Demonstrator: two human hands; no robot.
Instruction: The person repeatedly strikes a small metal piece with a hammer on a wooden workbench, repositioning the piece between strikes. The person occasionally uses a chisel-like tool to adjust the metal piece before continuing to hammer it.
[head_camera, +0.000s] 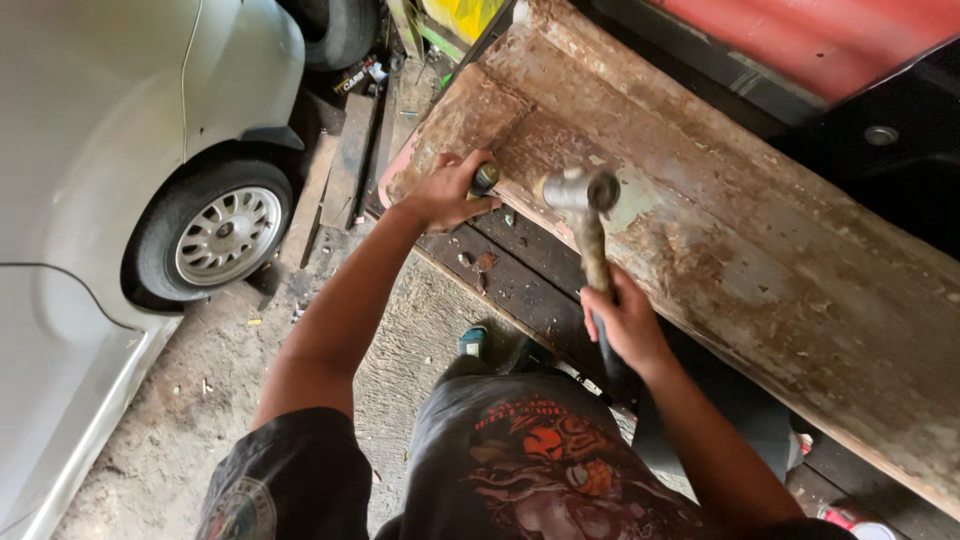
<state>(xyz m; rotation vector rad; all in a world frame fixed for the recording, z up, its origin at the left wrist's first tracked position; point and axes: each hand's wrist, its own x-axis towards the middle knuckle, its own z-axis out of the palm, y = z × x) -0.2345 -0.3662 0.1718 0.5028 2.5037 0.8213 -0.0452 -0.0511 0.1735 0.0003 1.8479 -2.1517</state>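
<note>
Right hand (622, 322) clenched on the lower handle of a hammer (588, 225); long axis runs up from the hand, metal head lying on the rusty panel (700, 215), toward its left end. Left hand (447, 192) closed around a short dark tool (484, 179), probably a chisel or punch, hard to tell since only its round end sticks out; its grip sits at the panel's left edge, just left of the hammer head, near but apart. Left hand is nearer the panel; right hand hangs below the panel's near edge. Dark planks (510, 275) lie just below the panel. Silver car (90, 150) with wheel (226, 236) well left of the panel. Small dark label or package (352, 79) on the ground up-left of the panel; red-and-white can (848, 520) below its right end.
</note>
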